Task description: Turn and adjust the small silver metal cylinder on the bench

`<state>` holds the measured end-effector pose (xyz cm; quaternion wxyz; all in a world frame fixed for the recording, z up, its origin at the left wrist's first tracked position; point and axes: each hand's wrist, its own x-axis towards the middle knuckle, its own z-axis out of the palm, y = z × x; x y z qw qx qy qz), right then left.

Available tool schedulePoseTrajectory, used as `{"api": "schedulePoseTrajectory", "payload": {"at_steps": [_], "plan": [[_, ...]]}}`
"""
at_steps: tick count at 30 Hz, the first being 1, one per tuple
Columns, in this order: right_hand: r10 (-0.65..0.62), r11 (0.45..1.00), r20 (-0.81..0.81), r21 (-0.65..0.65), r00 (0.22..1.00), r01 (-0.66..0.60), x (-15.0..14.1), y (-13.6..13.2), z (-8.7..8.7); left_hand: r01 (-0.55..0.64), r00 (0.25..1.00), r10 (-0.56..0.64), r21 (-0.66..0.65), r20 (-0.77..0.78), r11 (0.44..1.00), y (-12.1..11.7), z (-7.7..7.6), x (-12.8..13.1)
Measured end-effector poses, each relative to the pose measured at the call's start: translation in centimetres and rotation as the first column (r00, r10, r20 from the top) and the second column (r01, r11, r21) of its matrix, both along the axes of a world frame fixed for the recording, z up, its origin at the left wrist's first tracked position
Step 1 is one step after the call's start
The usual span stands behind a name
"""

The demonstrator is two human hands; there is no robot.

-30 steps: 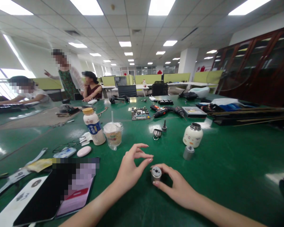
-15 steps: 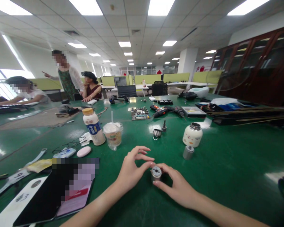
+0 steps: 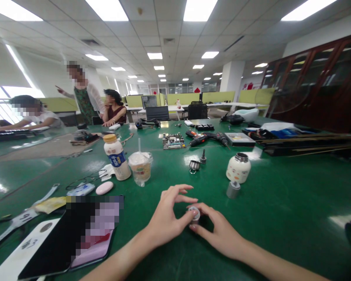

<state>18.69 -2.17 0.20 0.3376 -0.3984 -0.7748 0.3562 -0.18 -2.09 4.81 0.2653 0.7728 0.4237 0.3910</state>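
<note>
My right hand [image 3: 219, 232] curls around a small silver metal cylinder [image 3: 194, 221] standing upright on the green table, thumb and fingers on its sides. Over the top of that cylinder lies the thumb of my left hand [image 3: 171, 212], covering most of its end face. The other left fingers stretch out above and behind it, apart from the thumb. A similar metal cylinder [image 3: 233, 190] stands to the right, in front of a cream flask [image 3: 238, 168] with face drawings. Farther forward are a small steel cup-shaped piece with a ring [image 3: 194, 166] and a dark stepped metal part [image 3: 203, 157].
To the left stand a capped bottle [image 3: 117, 158] and a plastic cup with a straw [image 3: 140, 168]. A tablet [image 3: 58, 238] and a pink oval object [image 3: 104, 188] lie nearby. A circuit board [image 3: 174, 141] and power drills [image 3: 206, 137] lie ahead. Several people are at the far left.
My left hand has moved right and slightly down, bringing its thumb onto the top of the cylinder. My right hand has kept its hold in the same place.
</note>
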Motion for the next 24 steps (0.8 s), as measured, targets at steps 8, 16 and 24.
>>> {"api": "schedulePoseTrajectory", "payload": {"at_steps": [8, 16, 24], "plan": [[-0.011, 1.000, 0.046, 0.004, 0.999, 0.011, 0.0, 0.0, 0.3, -0.245, 0.968, 0.240, 0.080, 0.071, 0.966, 1.4, -0.4, -0.3], [-0.175, 0.975, 0.307, 0.189, 0.935, 0.120, 0.7, -0.2, -0.2, -0.254, 0.948, 0.247, -0.012, -0.199, 0.967, 3.4, -3.7, -2.3], [-0.081, 0.986, 0.361, 0.167, 0.929, 0.021, 0.4, 0.1, 0.2, -0.128, 0.985, 0.133, -0.048, 0.110, 0.991, 1.9, -0.6, -0.6]]}}
